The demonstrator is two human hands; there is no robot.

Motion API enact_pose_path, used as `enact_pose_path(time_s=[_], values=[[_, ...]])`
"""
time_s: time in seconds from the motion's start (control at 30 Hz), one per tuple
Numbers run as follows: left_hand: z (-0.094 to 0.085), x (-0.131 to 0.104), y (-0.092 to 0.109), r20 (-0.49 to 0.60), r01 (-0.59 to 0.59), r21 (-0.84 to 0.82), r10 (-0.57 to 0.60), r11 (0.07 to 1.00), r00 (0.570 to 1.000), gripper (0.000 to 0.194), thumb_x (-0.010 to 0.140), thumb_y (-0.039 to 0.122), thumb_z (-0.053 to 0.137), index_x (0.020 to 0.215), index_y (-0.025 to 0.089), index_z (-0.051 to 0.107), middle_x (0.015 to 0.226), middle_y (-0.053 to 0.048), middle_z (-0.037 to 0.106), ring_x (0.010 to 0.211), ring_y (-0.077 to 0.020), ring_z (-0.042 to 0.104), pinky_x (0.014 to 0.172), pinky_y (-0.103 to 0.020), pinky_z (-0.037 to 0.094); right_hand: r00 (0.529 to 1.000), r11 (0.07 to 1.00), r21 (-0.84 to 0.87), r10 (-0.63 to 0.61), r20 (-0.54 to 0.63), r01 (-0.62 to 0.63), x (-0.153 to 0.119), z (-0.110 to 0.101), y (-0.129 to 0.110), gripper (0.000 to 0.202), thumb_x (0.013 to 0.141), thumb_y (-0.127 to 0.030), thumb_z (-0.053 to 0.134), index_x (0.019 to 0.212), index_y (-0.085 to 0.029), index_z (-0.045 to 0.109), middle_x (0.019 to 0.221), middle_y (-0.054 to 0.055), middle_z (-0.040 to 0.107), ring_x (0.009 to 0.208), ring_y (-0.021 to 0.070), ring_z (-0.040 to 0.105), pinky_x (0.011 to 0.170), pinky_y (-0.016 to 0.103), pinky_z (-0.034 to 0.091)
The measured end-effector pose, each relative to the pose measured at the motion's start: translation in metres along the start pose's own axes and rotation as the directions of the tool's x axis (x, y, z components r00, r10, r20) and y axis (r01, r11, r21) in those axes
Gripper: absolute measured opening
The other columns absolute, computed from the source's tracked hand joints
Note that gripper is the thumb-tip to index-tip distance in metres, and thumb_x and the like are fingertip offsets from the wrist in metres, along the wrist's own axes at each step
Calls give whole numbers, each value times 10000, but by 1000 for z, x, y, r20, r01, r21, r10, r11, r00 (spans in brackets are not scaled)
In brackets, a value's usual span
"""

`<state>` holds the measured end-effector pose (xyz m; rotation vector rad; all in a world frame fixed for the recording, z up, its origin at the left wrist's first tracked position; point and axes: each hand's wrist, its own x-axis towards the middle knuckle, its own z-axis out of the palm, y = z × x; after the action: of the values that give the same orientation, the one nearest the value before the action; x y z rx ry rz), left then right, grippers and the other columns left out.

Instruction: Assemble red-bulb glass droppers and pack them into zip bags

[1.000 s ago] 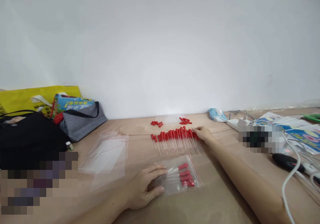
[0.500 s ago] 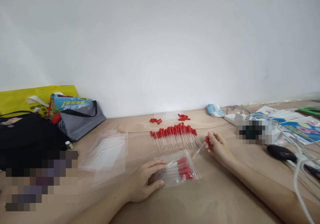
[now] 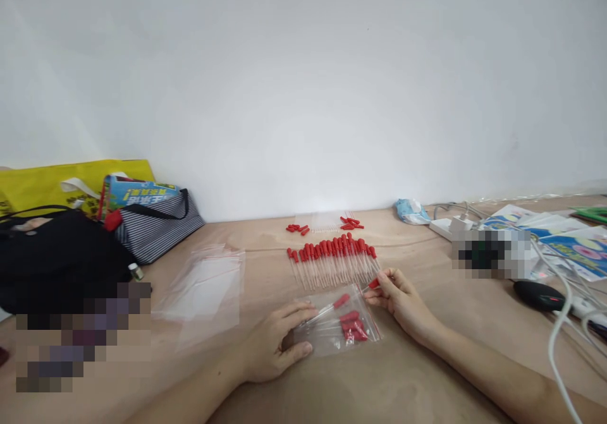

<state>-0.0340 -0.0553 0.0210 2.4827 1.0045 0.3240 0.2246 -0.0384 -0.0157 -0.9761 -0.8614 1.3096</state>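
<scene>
My left hand [image 3: 284, 343] rests on the left end of a clear plastic zip bag [image 3: 327, 345], thumb at the near side and fingers at the far side, holding it against the table. Several glass droppers with red rubber bulbs [image 3: 349, 316] lie inside this bag. At the bag's right, zip end, my right hand [image 3: 397, 301] pinches another dropper [image 3: 374, 283] by its red bulb. Its glass tip points left at the bag opening; how far in it reaches I cannot tell. Beyond the bag lies a row of red-bulbed droppers [image 3: 332, 263].
Flat zip bags [image 3: 208, 285] lie on the left. Loose red bulbs [image 3: 351, 223] and another clear bag [image 3: 327, 220] are near the wall. At right are a blue mask [image 3: 411, 211], white cables [image 3: 557, 342], a black mouse [image 3: 538, 296] and printed packets [image 3: 576, 250]. Bags [image 3: 159, 228] stand far left.
My right hand has moved left and towards me with the dropper, bringing its tip to the bag opening. My left hand stays on the bag. The view has shifted slightly.
</scene>
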Motion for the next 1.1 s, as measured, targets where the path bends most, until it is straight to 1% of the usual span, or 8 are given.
enact_pose_path(time_s=[0.1,0.2,0.4,0.57,0.67,0.77,0.97,1.1], values=[[-1,1,1,1,4,-6,-4,1000,1000,444,795,310,495,1228,238,425,1310,-64,406,1173,-238,389,972,-389,327,991,998,-64,32,126,-25,-4,5,3,375,583,-468,677,693,-198,442,596,-41,575,550,109,574,571,253,482],[-1,1,1,0,4,-1,-4,1000,1000,446,795,307,493,1230,245,419,1308,-59,408,1169,-229,394,972,-382,327,972,975,-223,55,227,-3,-5,8,4,368,528,-435,715,660,-171,494,518,-55,537,438,68,484,432,193,399],[1,1,-2,1,13,-10,-13,1000,1000,446,790,299,495,1229,258,423,1317,-49,397,1180,-232,379,981,-388,312,968,892,-453,126,217,-15,-1,7,7,336,541,-435,674,671,-165,523,486,-51,527,343,53,415,320,172,285],[2,1,-3,-14,-14,-15,13,1000,1000,453,788,282,499,1232,253,419,1307,-50,410,1168,-221,394,977,-381,319,976,873,-483,45,213,65,2,9,10,277,586,-413,646,640,-167,531,476,-41,530,370,67,440,347,183,319],[2,1,-4,-31,-26,-13,26,1000,999,444,791,282,498,1228,249,425,1301,-52,418,1165,-223,396,976,-383,320,947,871,-469,15,322,146,1,11,7,303,630,-452,613,644,-152,575,543,-9,575,447,83,490,425,203,374],[3,0,-5,-44,-36,-6,36,999,998,443,789,280,501,1224,246,428,1285,-57,436,1154,-224,407,968,-383,330,911,877,-457,60,408,147,-2,12,2,365,661,-510,571,703,-148,595,606,4,597,480,90,502,446,209,381],[3,2,-4,-89,-79,-3,79,997,993,397,778,270,518,1170,220,486,1236,-83,470,1137,-227,415,960,-381,334,939,874,-474,66,338,109,0,9,3,398,694,-549,520,712,-152,541,534,-33,510,421,72,427,396,199,330],[1,9,0,-220,-97,-48,84,994,972,277,776,267,514,1037,194,570,1087,-85,555,1031,-217,489,908,-358,374,962,882,-466,69,264,65,6,7,9,402,555,-475,685,737,-151,530,534,-45,500,474,79,453,443,199,341]])
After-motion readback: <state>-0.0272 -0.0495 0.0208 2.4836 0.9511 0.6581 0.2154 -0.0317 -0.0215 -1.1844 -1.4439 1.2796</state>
